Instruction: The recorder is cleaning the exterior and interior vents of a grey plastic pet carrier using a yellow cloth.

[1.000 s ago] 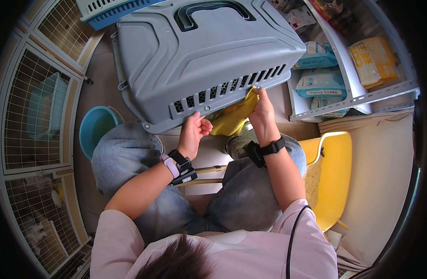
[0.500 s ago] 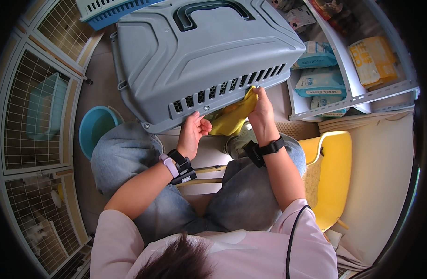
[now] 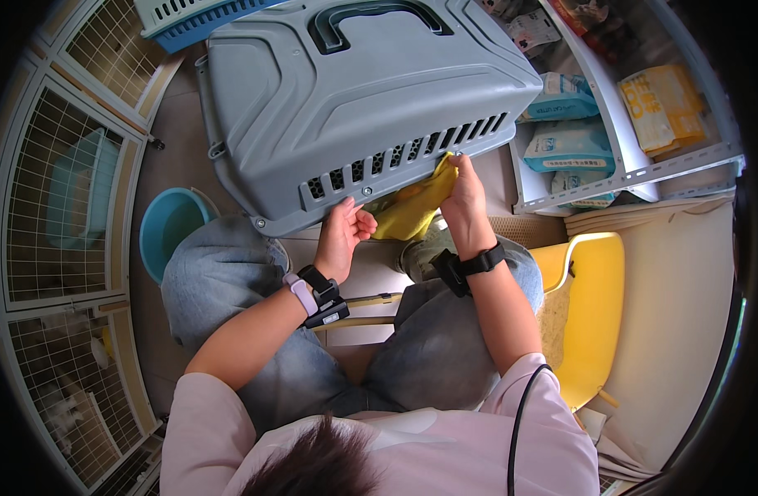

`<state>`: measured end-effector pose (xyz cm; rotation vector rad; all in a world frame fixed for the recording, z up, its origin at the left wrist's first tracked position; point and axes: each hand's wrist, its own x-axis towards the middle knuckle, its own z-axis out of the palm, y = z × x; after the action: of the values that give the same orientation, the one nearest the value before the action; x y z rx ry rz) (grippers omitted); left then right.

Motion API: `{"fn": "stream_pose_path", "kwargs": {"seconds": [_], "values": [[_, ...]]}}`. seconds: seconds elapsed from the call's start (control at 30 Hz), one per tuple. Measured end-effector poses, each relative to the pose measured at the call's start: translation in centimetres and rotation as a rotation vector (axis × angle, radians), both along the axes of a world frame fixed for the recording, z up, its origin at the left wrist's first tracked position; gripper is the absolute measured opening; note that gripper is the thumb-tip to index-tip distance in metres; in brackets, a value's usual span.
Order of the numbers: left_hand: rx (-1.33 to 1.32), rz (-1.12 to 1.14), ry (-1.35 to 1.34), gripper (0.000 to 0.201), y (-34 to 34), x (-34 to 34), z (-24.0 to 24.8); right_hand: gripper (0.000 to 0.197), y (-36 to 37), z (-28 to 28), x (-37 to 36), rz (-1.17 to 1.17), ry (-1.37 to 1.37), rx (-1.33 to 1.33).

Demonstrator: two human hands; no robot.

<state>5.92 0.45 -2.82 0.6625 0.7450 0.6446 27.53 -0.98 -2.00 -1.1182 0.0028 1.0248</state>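
A grey plastic pet carrier [image 3: 370, 99] with a dark top handle and slotted vents stands in front of me, tilted, its near lower edge above my knees. My left hand [image 3: 344, 236] is at that edge, a fingertip on the rim and the other fingers curled beside it. Pinched in my right hand [image 3: 465, 202] is a yellow cloth [image 3: 412, 207], its top corner against the carrier's rim beside the vents. The cloth hangs below the edge, and part of it is hidden behind the carrier.
On the left, a blue bucket [image 3: 174, 231] holding liquid stands near wire-doored cages [image 3: 65, 190]. Blue bags [image 3: 569, 147] and a yellow package [image 3: 661, 107] fill shelves at right. A yellow litter tray [image 3: 598, 314] is beside my right knee. Another blue-and-white carrier [image 3: 201, 25] lies behind.
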Motion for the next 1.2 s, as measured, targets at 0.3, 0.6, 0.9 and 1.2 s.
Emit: {"fn": "stream_pose_path", "kwargs": {"seconds": [0.3, 0.6, 0.9, 1.2], "values": [[0.006, -0.006, -0.006, 0.045, -0.02, 0.01, 0.07, 0.030, 0.05, -0.18, 0.03, -0.007, -0.001, 0.011], [-0.001, -0.003, 0.003, 0.046, -0.03, 0.03, 0.15, 0.030, 0.03, -0.20, 0.01, -0.015, -0.009, 0.009], [0.024, -0.031, 0.041, 0.062, -0.02, 0.06, 0.37, 0.029, 0.01, 0.09, -0.27, -0.015, -0.013, 0.020], [0.011, -0.011, 0.005, 0.046, -0.02, -0.05, 0.22, 0.029, 0.11, 0.01, -0.28, -0.032, -0.027, 0.002]]}}
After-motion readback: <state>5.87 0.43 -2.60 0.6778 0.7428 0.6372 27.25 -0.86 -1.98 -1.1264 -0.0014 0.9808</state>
